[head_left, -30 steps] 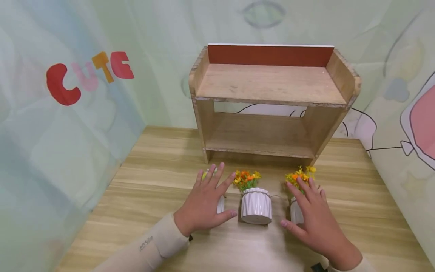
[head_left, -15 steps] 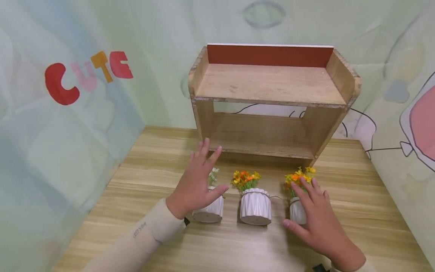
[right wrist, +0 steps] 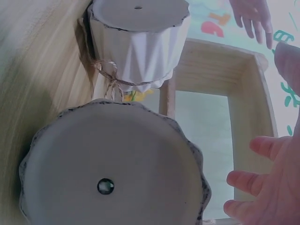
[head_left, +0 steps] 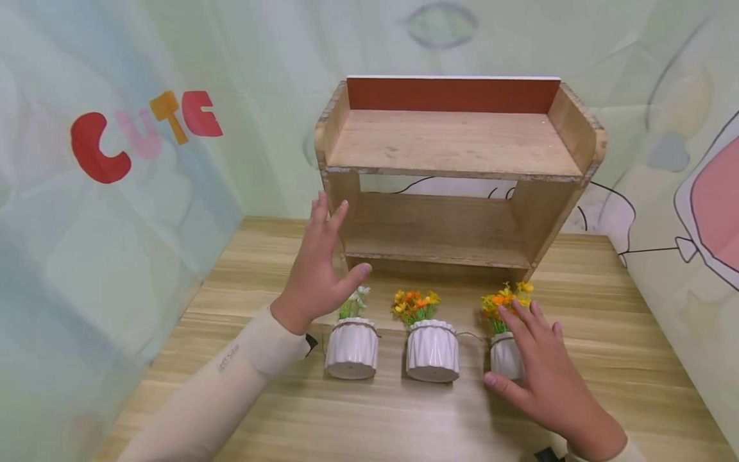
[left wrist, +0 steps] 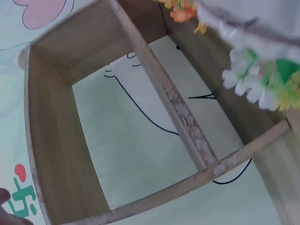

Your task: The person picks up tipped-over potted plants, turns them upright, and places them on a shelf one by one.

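Observation:
Three white ribbed pots stand in a row on the wooden table before a two-level wooden shelf (head_left: 456, 144). The left pot (head_left: 352, 348) has white flowers, the middle pot (head_left: 433, 351) orange ones, and the right pot (head_left: 503, 358) orange and yellow ones. My left hand (head_left: 329, 253) is raised with fingers spread in front of the shelf's left post, holding nothing. My right hand (head_left: 522, 353) hovers flat with straight fingers at the right pot, partly hiding it. In the right wrist view the right pot's underside (right wrist: 112, 178) fills the frame and my fingers (right wrist: 262, 187) lie just beside it.
The table (head_left: 369, 417) sits in a corner of pale green curtain walls, with red "CUTE" letters (head_left: 144, 131) on the left. Both shelf levels hold nothing. The left wrist view looks through the shelf frame (left wrist: 183, 117), with white flowers (left wrist: 255, 79) at the right.
My left hand has lifted off the left pot and moved up and back toward the shelf's left post, uncovering that pot. My right hand has barely shifted.

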`<state>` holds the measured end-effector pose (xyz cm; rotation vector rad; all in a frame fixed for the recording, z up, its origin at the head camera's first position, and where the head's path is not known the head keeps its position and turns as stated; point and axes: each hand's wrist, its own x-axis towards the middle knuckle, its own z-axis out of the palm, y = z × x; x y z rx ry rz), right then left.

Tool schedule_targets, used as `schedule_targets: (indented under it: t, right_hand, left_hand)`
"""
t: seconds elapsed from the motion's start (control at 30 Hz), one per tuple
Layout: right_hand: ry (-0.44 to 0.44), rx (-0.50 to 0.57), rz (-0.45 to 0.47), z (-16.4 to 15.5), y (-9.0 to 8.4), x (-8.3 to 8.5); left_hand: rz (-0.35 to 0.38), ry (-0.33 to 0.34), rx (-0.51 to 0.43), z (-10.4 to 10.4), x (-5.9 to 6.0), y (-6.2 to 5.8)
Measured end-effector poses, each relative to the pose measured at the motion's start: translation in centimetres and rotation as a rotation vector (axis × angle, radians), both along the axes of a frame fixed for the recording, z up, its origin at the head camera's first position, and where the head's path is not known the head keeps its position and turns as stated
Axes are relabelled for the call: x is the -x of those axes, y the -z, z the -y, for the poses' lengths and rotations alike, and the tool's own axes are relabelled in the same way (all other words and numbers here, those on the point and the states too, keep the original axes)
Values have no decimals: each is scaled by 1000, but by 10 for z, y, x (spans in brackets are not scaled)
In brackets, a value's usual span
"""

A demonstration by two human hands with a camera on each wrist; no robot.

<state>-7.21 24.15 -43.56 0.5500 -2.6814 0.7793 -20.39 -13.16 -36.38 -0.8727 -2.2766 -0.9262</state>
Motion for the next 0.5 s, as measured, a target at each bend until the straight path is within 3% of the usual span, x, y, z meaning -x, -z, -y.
schedule_targets:
  t: [0.37, 0.5]
  right_hand:
    - [8, 12, 6, -2, 1, 0]
    - [12, 12, 15, -3, 2, 1]
  left_hand:
    - [50, -59, -89, 3, 19, -15]
    - [100, -89, -137, 4, 27, -18]
